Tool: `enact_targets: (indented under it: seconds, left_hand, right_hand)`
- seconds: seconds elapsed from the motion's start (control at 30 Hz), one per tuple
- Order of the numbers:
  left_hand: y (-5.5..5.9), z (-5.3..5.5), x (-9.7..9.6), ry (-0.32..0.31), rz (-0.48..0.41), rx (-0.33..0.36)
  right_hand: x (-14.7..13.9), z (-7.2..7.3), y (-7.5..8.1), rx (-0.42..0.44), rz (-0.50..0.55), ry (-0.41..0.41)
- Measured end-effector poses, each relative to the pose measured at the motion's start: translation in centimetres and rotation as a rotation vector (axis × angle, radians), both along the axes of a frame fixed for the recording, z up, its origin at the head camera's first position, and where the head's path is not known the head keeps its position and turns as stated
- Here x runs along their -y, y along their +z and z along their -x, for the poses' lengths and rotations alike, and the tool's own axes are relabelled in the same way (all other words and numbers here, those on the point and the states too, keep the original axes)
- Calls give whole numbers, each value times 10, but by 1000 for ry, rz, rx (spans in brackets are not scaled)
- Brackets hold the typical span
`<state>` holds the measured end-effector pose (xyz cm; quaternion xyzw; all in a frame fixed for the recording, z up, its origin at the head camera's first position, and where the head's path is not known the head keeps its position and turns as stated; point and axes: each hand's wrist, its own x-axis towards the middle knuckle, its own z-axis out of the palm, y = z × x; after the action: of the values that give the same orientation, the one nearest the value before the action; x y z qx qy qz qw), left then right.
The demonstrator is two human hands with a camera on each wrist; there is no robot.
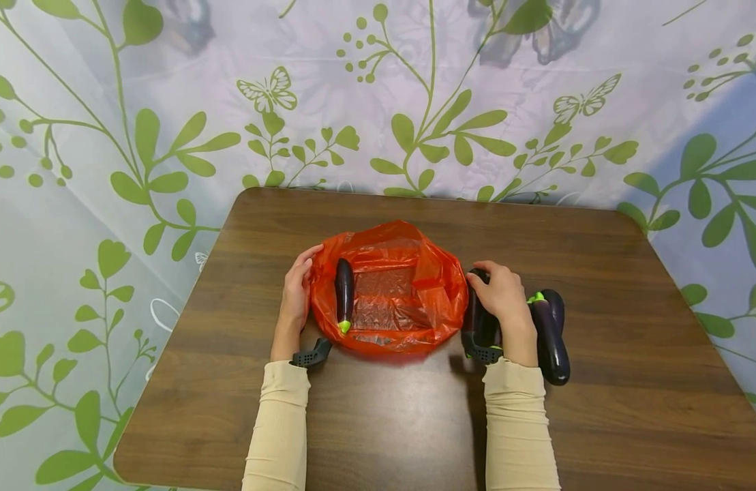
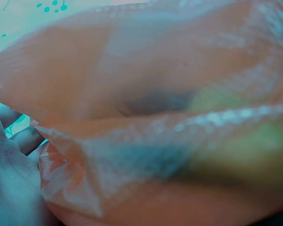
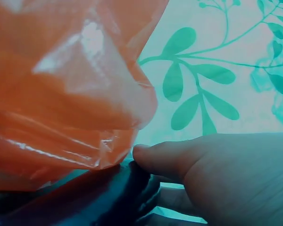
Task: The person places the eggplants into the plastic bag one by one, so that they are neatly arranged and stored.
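A red plastic bag lies spread wide at the mouth on the table, with one dark purple eggplant inside at its left. My left hand touches the bag's left side from outside, its fingers loosely extended along the rim. Just right of the bag, my right hand grips the far end of another eggplant. In the right wrist view, the thumb presses on that eggplant's end. Part of a further eggplant shows beneath the right wrist, mostly hidden.
More eggplants lie together right of my right forearm, one with a green cap. Everything rests on a brown wooden table. A patterned curtain with green leaves hangs behind the table's far edge.
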<state>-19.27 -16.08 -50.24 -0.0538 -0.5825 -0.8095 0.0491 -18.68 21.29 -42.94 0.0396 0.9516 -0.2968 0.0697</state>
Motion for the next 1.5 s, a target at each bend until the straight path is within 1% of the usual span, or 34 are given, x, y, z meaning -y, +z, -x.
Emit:
enact_targets:
  seconds: [0.23,0.4,0.6,0.8,1.07,1.3,1.5]
  left_hand:
    - [-1,0,0,5,-5,1]
    - [-1,0,0,0,-10,9]
    - [-1,0,0,-2,-4,9]
    - [-1,-1,1,-1,4,9]
    - [-2,0,1,1,-3,6]
    - [-1,0,0,1,-1,4]
    - [-2,0,1,-2,9,4]
  right_hand:
    - [-2,-3,8,-63,-4,-18]
    - [-1,-7,15,-84,22,-40]
    - [0,-11,23,-132,42,-57]
    - [2,-14,27,-178,65,-70]
    - [5,-16,32,-219,85,-62]
    - [8,-17,35,-232,113,-56]
    - [9,-17,36,-283,148,-28]
